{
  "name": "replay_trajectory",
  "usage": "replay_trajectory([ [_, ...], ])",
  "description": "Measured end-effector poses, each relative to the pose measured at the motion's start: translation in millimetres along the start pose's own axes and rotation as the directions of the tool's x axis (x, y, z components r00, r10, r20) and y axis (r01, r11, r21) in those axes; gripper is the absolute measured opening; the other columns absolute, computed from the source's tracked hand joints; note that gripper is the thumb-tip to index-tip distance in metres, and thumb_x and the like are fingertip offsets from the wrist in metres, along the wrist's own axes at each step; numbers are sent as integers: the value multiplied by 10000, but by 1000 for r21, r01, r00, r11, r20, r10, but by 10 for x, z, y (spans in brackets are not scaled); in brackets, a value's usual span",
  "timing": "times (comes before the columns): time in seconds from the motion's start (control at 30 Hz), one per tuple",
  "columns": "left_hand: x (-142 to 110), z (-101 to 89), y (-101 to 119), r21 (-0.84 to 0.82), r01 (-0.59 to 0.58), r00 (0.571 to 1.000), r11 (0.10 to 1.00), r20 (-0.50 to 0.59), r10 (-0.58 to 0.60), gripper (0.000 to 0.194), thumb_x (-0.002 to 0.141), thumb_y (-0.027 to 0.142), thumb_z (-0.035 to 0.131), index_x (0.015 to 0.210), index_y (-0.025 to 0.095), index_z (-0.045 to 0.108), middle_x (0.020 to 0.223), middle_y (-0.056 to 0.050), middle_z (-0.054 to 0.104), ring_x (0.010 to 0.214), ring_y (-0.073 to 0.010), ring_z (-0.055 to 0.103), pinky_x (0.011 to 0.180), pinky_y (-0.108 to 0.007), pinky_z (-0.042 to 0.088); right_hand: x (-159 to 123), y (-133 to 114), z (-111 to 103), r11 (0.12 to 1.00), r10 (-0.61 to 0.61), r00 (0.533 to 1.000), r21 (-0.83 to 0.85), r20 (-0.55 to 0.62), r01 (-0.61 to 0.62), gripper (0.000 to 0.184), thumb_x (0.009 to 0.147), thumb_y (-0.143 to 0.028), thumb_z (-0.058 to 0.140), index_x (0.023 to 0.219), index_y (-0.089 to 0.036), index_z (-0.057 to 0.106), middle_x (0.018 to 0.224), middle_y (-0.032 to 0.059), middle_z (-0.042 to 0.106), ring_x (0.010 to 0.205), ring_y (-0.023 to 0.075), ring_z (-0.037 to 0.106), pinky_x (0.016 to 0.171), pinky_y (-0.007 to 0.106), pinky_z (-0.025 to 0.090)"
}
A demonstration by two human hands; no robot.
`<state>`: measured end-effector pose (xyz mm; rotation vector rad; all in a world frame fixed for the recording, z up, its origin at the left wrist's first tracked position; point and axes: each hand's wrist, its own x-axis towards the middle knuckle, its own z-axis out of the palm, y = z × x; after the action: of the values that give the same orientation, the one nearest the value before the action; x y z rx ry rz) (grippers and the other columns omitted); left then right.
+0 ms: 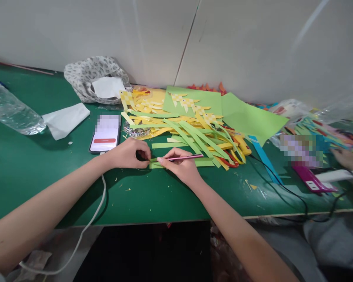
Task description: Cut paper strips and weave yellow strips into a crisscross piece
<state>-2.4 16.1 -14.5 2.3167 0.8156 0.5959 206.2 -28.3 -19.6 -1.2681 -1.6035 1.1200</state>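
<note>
Desk (pixel 164 203), green; paper heap (pixel 191 135), piled by the wall; left hand (pixel 131 152), fingers closed; right hand (pixel 184 166), fingers likewise closed; phone (pixel 105 135), laid beside the left hand; green strip (pixel 155 165), held on the desk, its left end pinched by the left fingers; pink pen (pixel 188 157), gripped over it by the right fingers.

Surface (pixel 73 203), grn., 1 no. Directly on: clr. btl. (pixel 14 107), far L; wht. tissue (pixel 66 120), adj.; phone (pixel 106 131), scrn. up; spotted cloth (pixel 82 76), rear; grn. & yel. paper strips (pixel 205 138), piled ctr.; blue strip (pixel 264 158), R of pile.
</note>
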Motion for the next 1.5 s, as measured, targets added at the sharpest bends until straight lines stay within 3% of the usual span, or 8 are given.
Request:
replay_trajectory([
  [0.7,9,3,-13,-57,62,998,996,34,-60,35,661,145,626,680,159,651,683,4,648,589,-92,566,563,-190,443,-24,-29,-8,998,-48,999,-31,-2,48,234,721,-341,704,603,-192,567,562,-16,576,510,100,484,483,237,363],
  [1.5,11,1,-27,-53,33,999,998,33,-31,20,667,158,619,672,163,638,675,5,647,578,-85,557,560,-190,442,-13,-35,-5,999,-27,999,-16,21,27,225,703,-347,709,614,-192,574,567,-12,570,508,103,478,486,244,361],
])
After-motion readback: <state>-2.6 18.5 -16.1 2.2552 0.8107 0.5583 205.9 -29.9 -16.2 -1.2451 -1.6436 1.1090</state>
